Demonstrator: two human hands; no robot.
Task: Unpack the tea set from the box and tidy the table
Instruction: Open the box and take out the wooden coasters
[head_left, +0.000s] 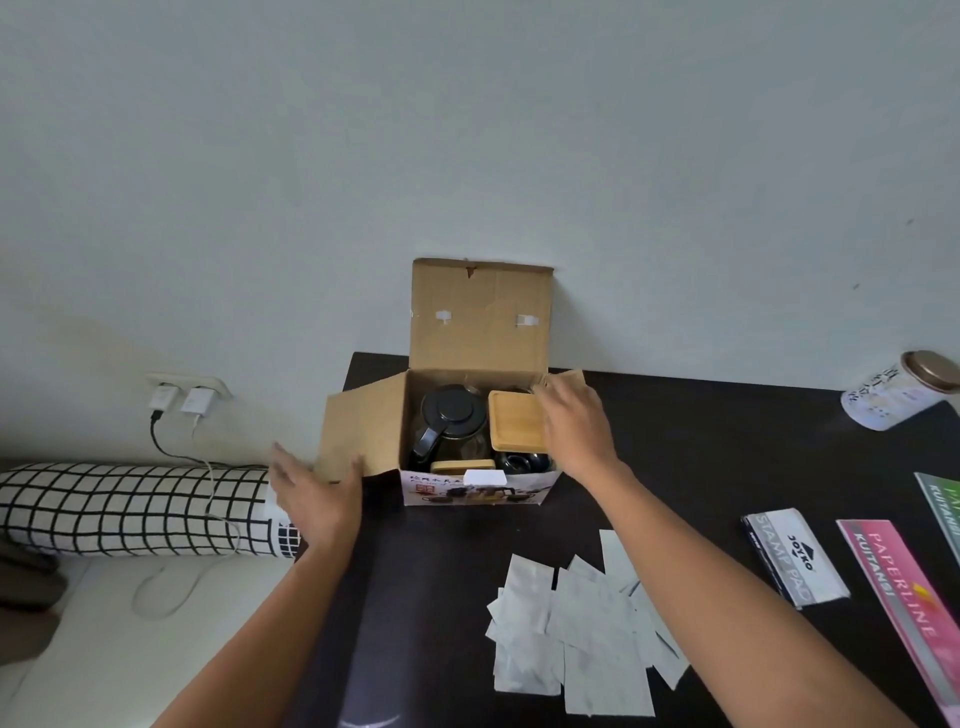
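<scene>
Head view is showing the cardboard box sitting open on the dark table, glossy teapot inside. The left hand, spread flat, is pressing the side flap; the right hand is curling over the smooth bamboo tray. Lifting crookedly could snag the tray and tip the box.

Both hands spread the open box flaps, teapot inside.

Two bare forearms enter from bottom edge, no sleeves visible. Left hand and right hand: no rings, watch, gloves or bands seen. Fingernails short where discernible.
</scene>
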